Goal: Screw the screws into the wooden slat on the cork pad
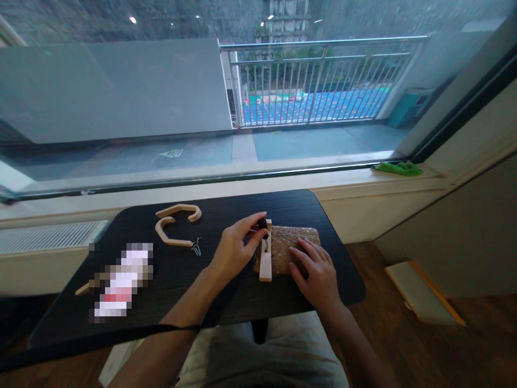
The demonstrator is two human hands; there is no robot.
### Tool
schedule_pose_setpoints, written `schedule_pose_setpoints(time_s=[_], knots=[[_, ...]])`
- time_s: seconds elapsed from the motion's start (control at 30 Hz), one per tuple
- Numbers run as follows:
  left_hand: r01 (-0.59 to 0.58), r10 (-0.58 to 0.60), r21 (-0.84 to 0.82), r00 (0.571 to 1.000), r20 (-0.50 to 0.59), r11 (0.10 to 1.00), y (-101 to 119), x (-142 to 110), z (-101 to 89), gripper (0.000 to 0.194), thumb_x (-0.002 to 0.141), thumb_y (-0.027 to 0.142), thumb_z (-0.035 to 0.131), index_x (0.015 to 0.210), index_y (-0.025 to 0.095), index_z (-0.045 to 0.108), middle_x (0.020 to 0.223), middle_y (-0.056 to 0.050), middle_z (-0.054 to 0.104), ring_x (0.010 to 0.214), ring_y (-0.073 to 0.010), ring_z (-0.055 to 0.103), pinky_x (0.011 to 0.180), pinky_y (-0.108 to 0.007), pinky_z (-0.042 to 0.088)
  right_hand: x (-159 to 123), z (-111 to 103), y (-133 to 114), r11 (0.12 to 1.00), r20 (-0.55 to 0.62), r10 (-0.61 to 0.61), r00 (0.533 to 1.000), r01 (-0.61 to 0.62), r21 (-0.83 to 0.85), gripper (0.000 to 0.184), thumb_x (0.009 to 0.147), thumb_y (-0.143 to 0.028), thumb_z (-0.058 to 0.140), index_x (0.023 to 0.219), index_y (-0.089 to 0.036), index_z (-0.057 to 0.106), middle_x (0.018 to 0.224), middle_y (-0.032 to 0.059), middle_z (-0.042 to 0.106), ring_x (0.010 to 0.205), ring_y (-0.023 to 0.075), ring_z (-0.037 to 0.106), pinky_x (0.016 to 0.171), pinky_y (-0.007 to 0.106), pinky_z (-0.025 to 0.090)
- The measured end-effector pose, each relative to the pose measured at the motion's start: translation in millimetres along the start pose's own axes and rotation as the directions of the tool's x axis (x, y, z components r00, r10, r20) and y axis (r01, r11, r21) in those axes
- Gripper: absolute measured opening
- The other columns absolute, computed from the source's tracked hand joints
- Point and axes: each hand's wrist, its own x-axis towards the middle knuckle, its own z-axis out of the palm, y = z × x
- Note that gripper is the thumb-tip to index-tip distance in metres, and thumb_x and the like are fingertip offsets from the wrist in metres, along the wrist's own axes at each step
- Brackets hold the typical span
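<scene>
My left hand (239, 237) pinches a small black knob-like piece (262, 222) between thumb and fingers, above a pale wooden strip (265, 269). Just below the fingertips, a small dark metal part (266, 246) stands at the strip; its exact kind is too small to tell. The strip lies across the left end of a brown speckled block (283, 245) with a shiny, plastic-like surface. My right hand (317, 269) rests on this block with its fingers spread. On the left, two curved wooden hooks (173, 241) lie beside several screws (196, 246).
The black table (226, 302) stands against the windowsill (343, 183). A blurred-out item (123, 280) lies at its left, with a wooden end (83, 288) sticking out. A green cloth (398, 168) is on the sill, a radiator (52, 237) at left, a flat panel (422, 293) on the floor.
</scene>
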Motion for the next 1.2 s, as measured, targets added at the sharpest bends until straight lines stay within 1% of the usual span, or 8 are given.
schedule_pose_setpoints(time_s=[0.2,0.33,0.4,0.5,0.6,0.7,1.0,1.2], knots=[[-0.022,0.022,0.041,1.000,0.008,0.999,1,-2,-2.7,0.032,0.090,0.023,0.062,0.122,0.018,0.065,0.099,-0.006,0.075,0.077,-0.0149,0.071,0.075,-0.028,0.062,-1,-1,1,0.996,-0.050,0.008,0.999,-0.004,0.085,0.026,0.088,-0.024,0.059,0.112,-0.021,0.069,0.128,0.0128,0.064,0.122,0.0304,0.057,0.102,0.051,0.047],[-0.033,0.032,0.044,0.999,0.013,0.998,2,-3,-2.5,0.031,0.090,0.024,0.061,0.121,0.018,0.065,0.099,-0.006,0.076,0.077,-0.0150,0.072,0.075,-0.028,0.061,-6,-2,10,0.966,-0.146,0.188,0.971,-0.156,0.204,0.026,0.091,-0.027,0.055,0.113,-0.021,0.068,0.133,0.0144,0.058,0.125,0.0298,0.055,0.104,0.052,0.047],[-0.040,0.039,0.041,0.999,0.010,0.998,2,-3,-2.6,0.031,0.090,0.023,0.061,0.121,0.017,0.065,0.099,-0.006,0.076,0.077,-0.0147,0.072,0.074,-0.027,0.061,-9,1,15,0.935,-0.113,0.293,0.949,-0.260,0.242,0.032,0.092,-0.033,0.054,0.119,-0.020,0.065,0.137,0.0161,0.055,0.125,0.0308,0.054,0.104,0.054,0.046],[-0.045,0.045,0.061,0.999,0.009,0.997,3,-3,-3.5,0.032,0.089,0.022,0.062,0.121,0.017,0.065,0.098,-0.006,0.076,0.076,-0.0142,0.071,0.075,-0.027,0.060,-11,6,22,0.895,0.005,0.358,0.934,-0.344,0.282,0.040,0.093,-0.041,0.053,0.124,-0.019,0.062,0.142,0.0176,0.050,0.130,0.0318,0.052,0.107,0.054,0.045],[-0.042,0.041,0.084,0.999,0.015,0.996,4,-4,-5.1,0.034,0.088,0.021,0.062,0.121,0.017,0.065,0.097,-0.006,0.076,0.074,-0.0141,0.071,0.075,-0.027,0.060,-9,8,24,0.877,0.104,0.370,0.923,-0.384,0.290,0.044,0.092,-0.042,0.054,0.129,-0.019,0.060,0.149,0.0165,0.044,0.136,0.0318,0.046,0.111,0.052,0.041],[-0.042,0.040,0.100,0.999,0.025,0.994,6,-5,-6.7,0.035,0.088,0.019,0.061,0.122,0.018,0.064,0.098,-0.006,0.076,0.074,-0.0140,0.070,0.075,-0.027,0.059,-5,8,25,0.872,0.144,0.368,0.918,-0.395,0.289,0.046,0.092,-0.042,0.054,0.132,-0.019,0.059,0.152,0.0159,0.042,0.139,0.0313,0.043,0.113,0.051,0.039],[-0.105,0.103,0.107,0.994,0.027,0.989,5,-4,-7.2,0.030,0.087,0.030,0.068,0.115,0.018,0.065,0.092,-0.004,0.074,0.072,-0.0137,0.067,0.070,-0.027,0.058,-7,11,26,0.881,0.089,0.347,0.934,-0.357,0.309,0.044,0.093,-0.040,0.055,0.131,-0.021,0.060,0.150,0.0150,0.046,0.137,0.0306,0.046,0.111,0.051,0.042],[-0.146,0.146,0.108,0.989,0.011,0.983,5,0,-7.9,0.024,0.091,0.025,0.063,0.113,0.019,0.067,0.088,-0.004,0.071,0.072,-0.0130,0.064,0.071,-0.027,0.056,-7,13,28,0.882,0.063,0.342,0.937,-0.344,0.322,0.043,0.093,-0.041,0.056,0.131,-0.021,0.061,0.149,0.0151,0.047,0.136,0.0305,0.048,0.110,0.050,0.044]])
